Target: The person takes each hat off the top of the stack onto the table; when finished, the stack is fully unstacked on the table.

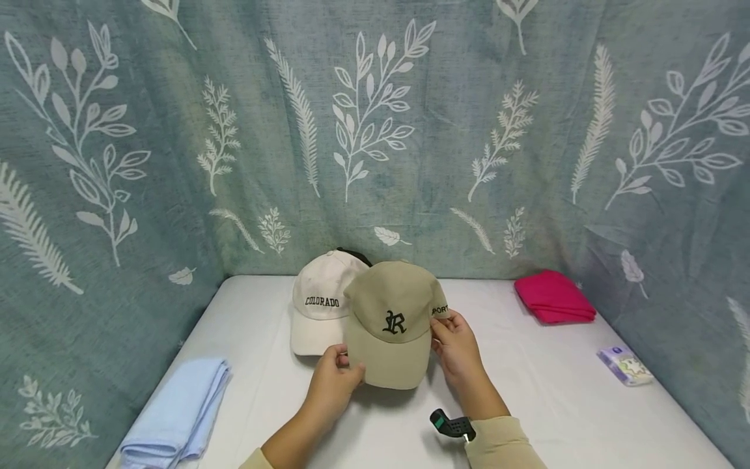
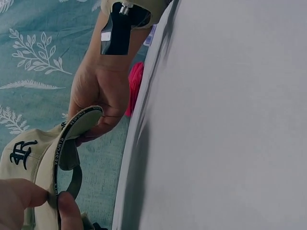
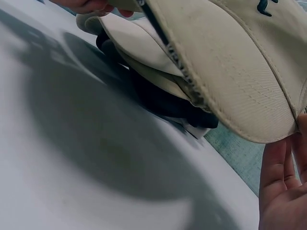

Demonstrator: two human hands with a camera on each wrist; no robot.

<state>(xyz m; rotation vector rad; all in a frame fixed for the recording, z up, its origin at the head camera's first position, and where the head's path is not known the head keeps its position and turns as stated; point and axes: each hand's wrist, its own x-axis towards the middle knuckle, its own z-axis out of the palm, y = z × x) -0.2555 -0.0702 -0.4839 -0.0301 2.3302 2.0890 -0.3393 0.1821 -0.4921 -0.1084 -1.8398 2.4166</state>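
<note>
Teal, leaf-printed fabric (image 1: 445,150) backs a white table (image 1: 258,404). Toward its twelve o'clock, a khaki cap (image 1: 389,306), black-embroidered and brim down, is held up; the left hand (image 1: 336,381) pinches its brim at eight o'clock, the right hand (image 1: 457,345) its side at four.

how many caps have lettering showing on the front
2: the tan cap, held by the left hand and right hand, and the white cap behind it to the left. More may be hidden beneath the white one.
</note>
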